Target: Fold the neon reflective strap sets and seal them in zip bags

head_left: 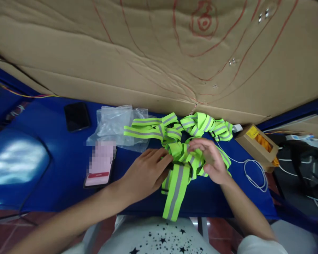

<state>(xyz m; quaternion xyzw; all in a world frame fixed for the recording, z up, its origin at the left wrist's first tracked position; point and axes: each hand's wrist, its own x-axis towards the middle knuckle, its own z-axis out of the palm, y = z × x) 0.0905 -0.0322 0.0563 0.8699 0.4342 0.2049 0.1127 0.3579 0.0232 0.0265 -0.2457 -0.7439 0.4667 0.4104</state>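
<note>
A neon yellow-green strap with a grey reflective stripe [178, 190] lies in front of me, one end hanging toward the table's front edge. My left hand [145, 173] is closed on this strap near a black buckle [190, 169], its fingertips partly hidden. To the right, my right hand [212, 160] has its fingers apart and slightly curled over the pile of strap [194, 160]; I see nothing gripped in it. Behind the hands lie more straps of the same kind: a loose folded one [148, 132] and a bundled one [198, 123].
Clear plastic bags [113, 123] and a lit phone [102, 164] lie left of the straps, with a dark phone [76, 116] farther off. On the right are a white cable [254, 181] and a cardboard box [254, 141]. A cardboard wall [122, 70] rises behind the blue table [55, 151].
</note>
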